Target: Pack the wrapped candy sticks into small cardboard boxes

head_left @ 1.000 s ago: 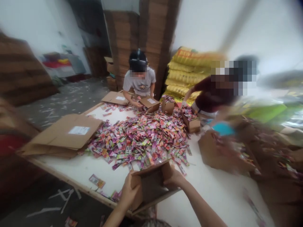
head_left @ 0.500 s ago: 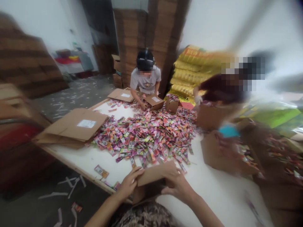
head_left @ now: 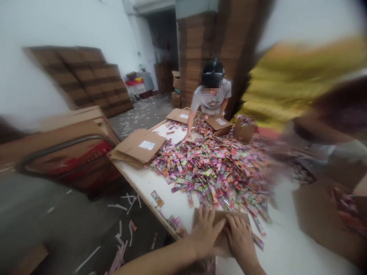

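Note:
A small brown cardboard box (head_left: 220, 217) lies at the near edge of the white table (head_left: 160, 191). My left hand (head_left: 205, 231) and my right hand (head_left: 241, 240) both lie flat on its top, fingers stretched out and pressing down. Just beyond the box spreads a big heap of colourful small sachets (head_left: 212, 168).
A stack of flat cardboard boxes (head_left: 140, 147) lies at the table's left corner. A person in a grey shirt (head_left: 212, 99) works at the far end with open boxes (head_left: 219, 124). Another person, blurred, is at the right with a box (head_left: 323, 214). Yellow sacks (head_left: 289, 84) and cardboard stacks line the walls.
My hands went from holding the box's sides to folding its flaps down; both palms now press flat on the top. The view has swung left.

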`<state>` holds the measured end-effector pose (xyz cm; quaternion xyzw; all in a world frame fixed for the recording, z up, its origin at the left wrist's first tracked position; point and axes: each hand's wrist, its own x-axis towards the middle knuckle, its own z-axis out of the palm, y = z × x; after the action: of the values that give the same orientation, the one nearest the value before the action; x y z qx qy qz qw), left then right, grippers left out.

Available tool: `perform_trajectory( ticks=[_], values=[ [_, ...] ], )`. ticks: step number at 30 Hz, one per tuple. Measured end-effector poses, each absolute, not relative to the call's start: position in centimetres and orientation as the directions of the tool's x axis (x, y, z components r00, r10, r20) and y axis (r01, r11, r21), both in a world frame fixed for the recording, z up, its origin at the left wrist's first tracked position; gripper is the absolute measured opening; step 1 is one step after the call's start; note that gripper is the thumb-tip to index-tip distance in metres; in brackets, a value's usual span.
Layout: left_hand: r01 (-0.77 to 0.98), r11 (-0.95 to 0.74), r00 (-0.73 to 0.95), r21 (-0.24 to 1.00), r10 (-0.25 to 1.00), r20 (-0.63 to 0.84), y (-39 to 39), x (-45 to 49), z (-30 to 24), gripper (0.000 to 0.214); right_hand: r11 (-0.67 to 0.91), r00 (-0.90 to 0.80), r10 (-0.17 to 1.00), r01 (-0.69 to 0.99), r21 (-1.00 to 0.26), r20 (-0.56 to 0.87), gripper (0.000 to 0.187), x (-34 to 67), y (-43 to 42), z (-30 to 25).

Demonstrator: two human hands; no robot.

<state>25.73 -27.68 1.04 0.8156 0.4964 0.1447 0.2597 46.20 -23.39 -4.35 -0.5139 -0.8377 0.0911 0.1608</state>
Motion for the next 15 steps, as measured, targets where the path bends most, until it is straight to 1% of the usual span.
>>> perform_trajectory(
  ticks=[2,3,5,6,8,9,10,11,12,13,14,15],
  values=[
    [0.657,-0.460,0.572,0.597,0.820,0.002,-27.4,25.3,1.5,0.115,0.438,-0.389,0.899,0.822,-0.363,0.202,0.034,46.7,-23.2,-5.3],
    [0.643,-0.472,0.588,0.603,0.809,0.005,-27.0,25.4,1.6,0.117,0.422,-0.370,0.906,0.805,-0.416,0.205,0.034,47.1,-22.8,-5.5],
    [0.654,-0.434,0.560,0.619,0.829,-0.011,-26.0,25.7,1.1,0.105,0.359,-0.349,0.927,0.724,-0.589,0.136,0.031,48.2,-21.2,-5.1],
    [0.667,-0.391,0.526,0.634,0.850,-0.029,-25.3,25.6,0.7,0.096,0.286,-0.335,0.940,0.662,-0.693,0.069,0.030,48.9,-20.1,-4.4],
    [0.695,-0.272,0.421,0.665,0.904,-0.070,-24.3,24.0,-0.2,0.082,0.061,-0.233,0.970,0.518,-0.853,-0.072,0.036,49.9,-17.1,-2.7],
    [0.710,-0.206,0.356,0.673,0.930,-0.090,-24.1,22.3,-0.6,0.081,-0.045,-0.147,0.981,0.449,-0.893,-0.123,0.042,50.0,-15.4,-1.9],
    [0.727,-0.127,0.268,0.674,0.957,-0.108,-24.2,19.9,-0.9,0.087,-0.123,-0.050,0.987,0.394,-0.911,-0.154,0.047,49.6,-13.7,-1.3],
    [0.735,-0.034,0.155,0.677,0.981,-0.119,-24.7,16.9,-1.0,0.096,-0.166,0.028,0.986,0.366,-0.916,-0.167,0.050,48.5,-12.1,-1.1],
    [0.722,0.068,0.026,0.688,0.992,-0.126,-25.5,13.5,-1.0,0.106,-0.177,0.056,0.984,0.374,-0.910,-0.168,0.052,46.5,-10.5,-1.3],
    [0.678,0.182,-0.127,0.712,0.983,-0.130,-26.6,9.9,-0.8,0.112,-0.156,0.026,0.987,0.412,-0.898,-0.160,0.054,43.6,-9.0,-1.8],
    [0.595,0.289,-0.279,0.750,0.949,-0.144,-28.0,6.3,-0.5,0.111,-0.098,-0.058,0.988,0.468,-0.878,-0.141,0.055,39.9,-7.5,-2.7],
    [0.462,0.385,-0.431,0.799,0.885,-0.178,-29.4,2.9,0.1,0.105,-0.016,-0.168,0.978,0.533,-0.846,-0.124,0.057,35.2,-6.2,-3.6]
  ],
)
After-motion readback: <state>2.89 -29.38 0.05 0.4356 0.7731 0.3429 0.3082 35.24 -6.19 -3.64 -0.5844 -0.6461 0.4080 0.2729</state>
